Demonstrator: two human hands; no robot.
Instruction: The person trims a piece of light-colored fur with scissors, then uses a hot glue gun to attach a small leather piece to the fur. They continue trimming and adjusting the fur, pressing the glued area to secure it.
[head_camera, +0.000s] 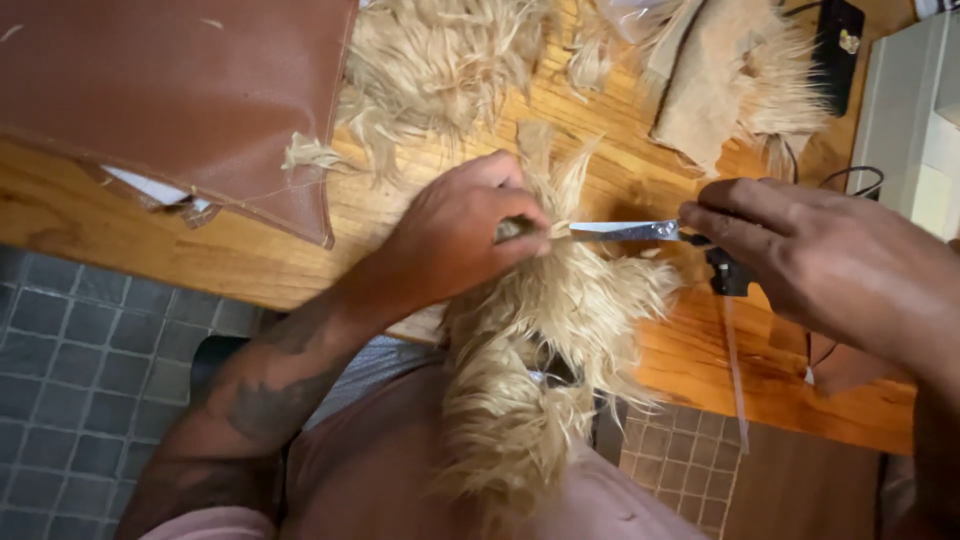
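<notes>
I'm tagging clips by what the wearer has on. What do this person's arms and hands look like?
Both hands are bare: no gloves, rings or watch in view. The left hand leads to an unsleeved forearm with dark tattoo markings. The right hand shows no sleeve either; its forearm runs out of view.

Pretty warm, even indoor light, no harsh shadows. The wooden table above the hands glows orange. Right hand looks soft and slightly motion-blurred, and the blade beside it catches a bit of glare. Floor lower left stays dimmer.
</notes>
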